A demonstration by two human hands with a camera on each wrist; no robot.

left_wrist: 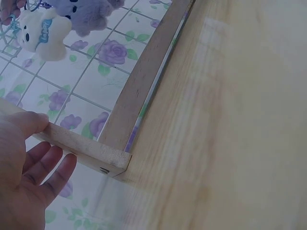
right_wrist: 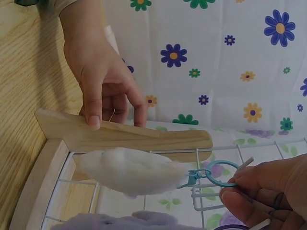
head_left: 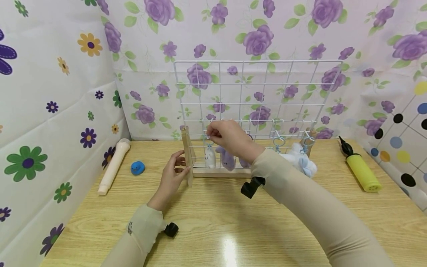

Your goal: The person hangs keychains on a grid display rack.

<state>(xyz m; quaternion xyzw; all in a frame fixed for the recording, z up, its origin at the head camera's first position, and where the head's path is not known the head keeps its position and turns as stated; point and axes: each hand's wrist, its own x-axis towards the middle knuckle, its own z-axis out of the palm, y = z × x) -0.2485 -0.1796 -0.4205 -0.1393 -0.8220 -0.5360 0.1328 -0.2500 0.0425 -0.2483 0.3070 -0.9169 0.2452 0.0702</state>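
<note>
A white wire grid rack [head_left: 263,84] stands upright on a wooden base, with plush keychains hanging along its lower part. My left hand [head_left: 171,174] holds the upright wooden side piece [left_wrist: 76,143] of the base at its left end, thumb on one face and fingers on the other. My right hand [right_wrist: 273,191] pinches the light blue ring [right_wrist: 223,162] of a small white plush keychain [head_left: 209,158], beside a white hook tip [right_wrist: 246,163]. Whether the ring sits on that hook, I cannot tell. Just right of it hangs a purple plush keychain [head_left: 228,160], partly below my right hand.
White plush keychains [head_left: 297,157] with blue rings hang at the rack's right end, partly behind my right forearm. On the table [head_left: 207,215], a blue rubber duck [head_left: 138,168] and a pale cylinder [head_left: 114,167] lie left; a yellow hand pump [head_left: 363,172] lies right.
</note>
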